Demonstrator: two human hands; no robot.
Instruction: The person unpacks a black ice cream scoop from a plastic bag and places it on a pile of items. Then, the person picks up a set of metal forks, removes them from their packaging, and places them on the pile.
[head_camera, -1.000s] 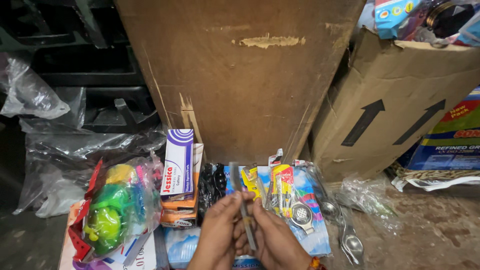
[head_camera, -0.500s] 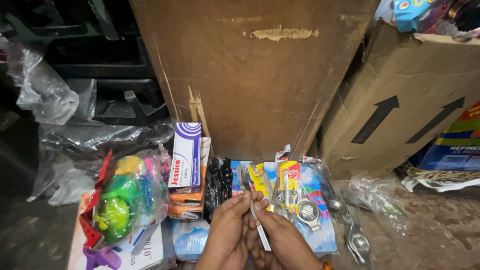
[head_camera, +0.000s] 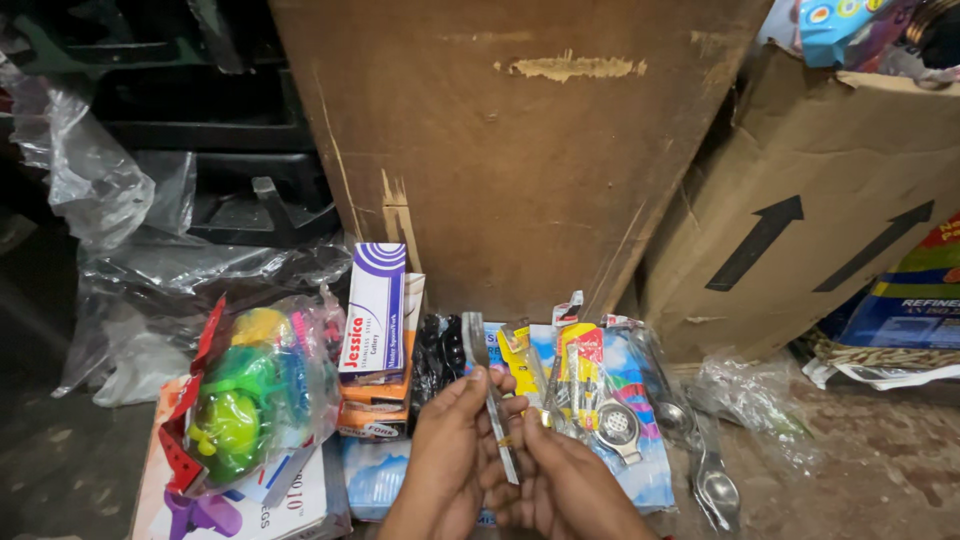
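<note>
Head view, looking down. My left hand (head_camera: 450, 455) and my right hand (head_camera: 560, 480) meet low in the picture around a thin, flat metal strip (head_camera: 492, 400) — apparently a slim utensil in a clear sleeve, though its kind is hard to tell. The left fingers (head_camera: 470, 390) are pressed together along the strip's left edge, thumb against it; the right fingers curl under its lower end, pinching it from below. The strip stands nearly upright, tilted a little, above a blue-and-white flat pack (head_camera: 630, 470) on the floor.

Just beside it lie packaged metal strainers and spoons (head_camera: 615, 425), a white-and-purple carton (head_camera: 375, 305) atop an orange box (head_camera: 375, 395), and a bag of bright plastic toys (head_camera: 245, 395). A worn brown board (head_camera: 520, 150) and a cardboard box with arrows (head_camera: 800, 200) stand behind.

Step in hand, as I judge it — examining or sorting one piece from the stock. A next move would call for a steady two-handed pinch, since the strip is narrow and slick.
</note>
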